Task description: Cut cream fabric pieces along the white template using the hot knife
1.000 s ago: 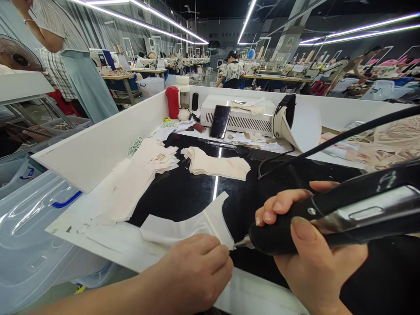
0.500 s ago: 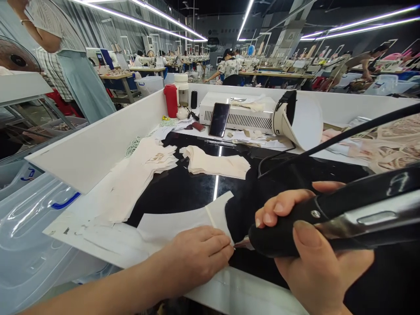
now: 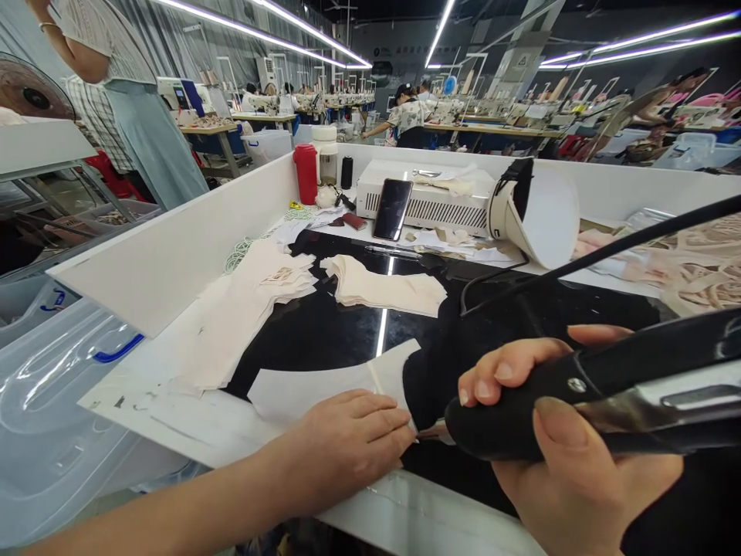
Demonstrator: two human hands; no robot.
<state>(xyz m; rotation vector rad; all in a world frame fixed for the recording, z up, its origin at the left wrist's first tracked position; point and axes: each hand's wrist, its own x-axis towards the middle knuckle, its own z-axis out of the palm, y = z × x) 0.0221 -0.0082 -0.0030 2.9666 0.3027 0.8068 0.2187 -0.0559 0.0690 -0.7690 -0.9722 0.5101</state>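
Note:
My left hand (image 3: 359, 444) presses down on a white fabric piece (image 3: 324, 386), fingers together at its right edge. The piece has a curved cut-out and a pale strip across it. My right hand (image 3: 579, 432) is wrapped round a black corded hand tool (image 3: 515, 421) with a silver lever along its side. The tool's thin metal tip (image 3: 437, 432) meets the fabric's edge beside my left fingertips; whether it is on or under the cloth I cannot tell. Farther off lie a stack of cream fabric pieces (image 3: 382, 286) and a larger pile of pale cut pieces (image 3: 243, 309).
A black glossy board (image 3: 324, 340) covers the table's middle, with low white walls (image 3: 174, 247) around. At the back stand a phone (image 3: 392, 208), a white vented box (image 3: 445, 208), a white cone-shaped duct (image 3: 549, 216) and a red bottle (image 3: 305, 174). The tool's cord (image 3: 607, 247) crosses the right side.
The whole view has shifted slightly. My right hand and the tool have moved a little to the right. My left hand stays on the white fabric piece, its fingers slightly flatter.

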